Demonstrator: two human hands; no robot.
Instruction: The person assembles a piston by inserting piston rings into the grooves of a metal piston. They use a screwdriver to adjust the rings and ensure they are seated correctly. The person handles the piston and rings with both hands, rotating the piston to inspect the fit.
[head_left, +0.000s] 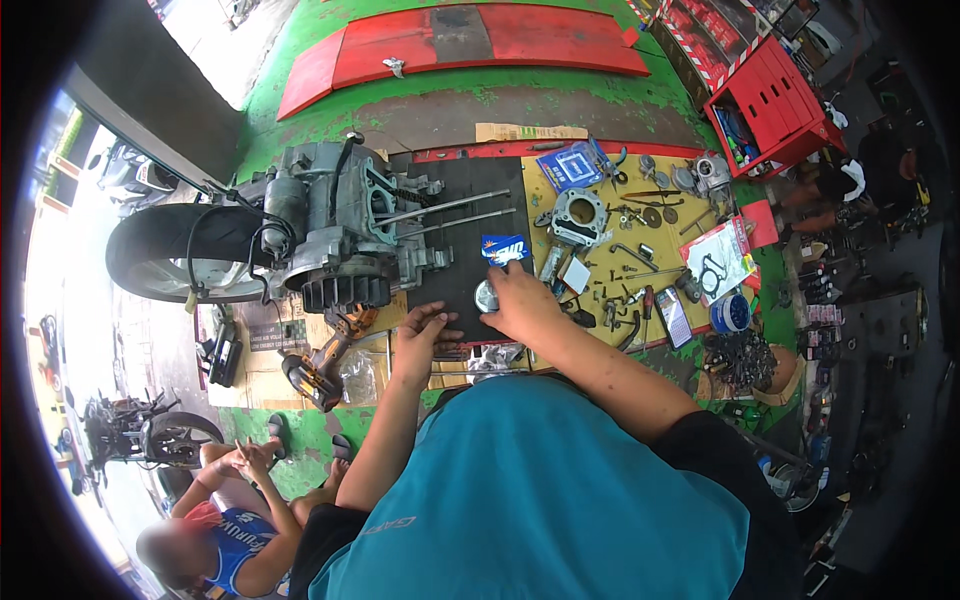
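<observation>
My right hand (527,303) is closed round a small silver piston (486,297) over the black mat (465,275). Just beyond its fingers lies a blue and white packet (506,250). My left hand (426,336) hovers at the near left of the mat, its fingers loosely spread and nothing in them. Farther left stands a motorcycle engine (325,215) with a rear tyre (150,245) attached. Two long studs (450,207) reach from the engine over the mat. A crumpled clear plastic bag (495,358) lies close to my body, below the hands.
An orange and black power drill (325,360) lies at the near left. A cylinder block (579,217) and several loose parts cover the cardboard at right, with a phone (674,317) and a blue tub (731,313). Someone sits at lower left; a red cabinet (770,105) stands far right.
</observation>
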